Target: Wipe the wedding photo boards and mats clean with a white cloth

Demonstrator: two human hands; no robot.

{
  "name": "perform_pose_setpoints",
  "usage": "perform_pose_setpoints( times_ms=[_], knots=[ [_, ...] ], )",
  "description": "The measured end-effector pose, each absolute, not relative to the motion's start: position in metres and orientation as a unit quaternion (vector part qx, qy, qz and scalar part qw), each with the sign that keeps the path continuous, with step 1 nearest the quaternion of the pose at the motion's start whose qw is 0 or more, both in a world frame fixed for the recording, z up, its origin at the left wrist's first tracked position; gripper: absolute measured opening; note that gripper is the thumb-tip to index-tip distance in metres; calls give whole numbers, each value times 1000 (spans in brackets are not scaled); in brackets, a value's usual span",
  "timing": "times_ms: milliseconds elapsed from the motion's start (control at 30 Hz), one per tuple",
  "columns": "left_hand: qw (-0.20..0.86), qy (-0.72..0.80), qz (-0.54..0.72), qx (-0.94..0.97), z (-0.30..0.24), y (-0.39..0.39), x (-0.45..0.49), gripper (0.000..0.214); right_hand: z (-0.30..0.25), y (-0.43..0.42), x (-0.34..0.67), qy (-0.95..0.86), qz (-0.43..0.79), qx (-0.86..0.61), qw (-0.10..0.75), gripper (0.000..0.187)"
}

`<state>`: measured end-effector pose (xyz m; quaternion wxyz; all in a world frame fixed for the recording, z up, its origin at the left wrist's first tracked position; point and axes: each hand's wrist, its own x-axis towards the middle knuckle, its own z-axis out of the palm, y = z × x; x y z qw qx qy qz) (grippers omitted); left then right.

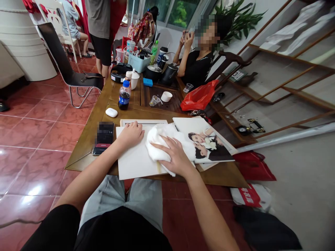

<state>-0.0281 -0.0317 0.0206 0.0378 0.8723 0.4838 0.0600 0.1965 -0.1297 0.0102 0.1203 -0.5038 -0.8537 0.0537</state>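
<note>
Two hands at a wooden table (83, 161): a white board (136, 162) at the near edge, wiped with a white cloth (159, 143).

Left hand (130, 135) open, palm down, steadying the board; right hand (174, 157) open, pressing the cloth, not gripping it. A printed portrait (209, 146) lies just right. Wiping appears in hand; the board's bare left part seems to call for the cloth next.

The crumpled cloth (159, 143) is white, the board (134, 164) plain white, the plastic bag (199, 96) bright red, and the floor tiles (31, 174) deep red, marbled with paler veins.
</note>
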Motion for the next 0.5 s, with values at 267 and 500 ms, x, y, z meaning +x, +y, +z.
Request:
perform_pose_setpoints(
  times_ms=[267, 500],
  knots=[
    [42, 480, 61, 874, 19, -31, -28, 42, 4, -187, 201, -866, 12, -484, 124, 64],
    [28, 482, 66, 873, 17, -31, -28, 43, 2, -192, 197, -871, -5, -472, 135, 66]
  ],
)
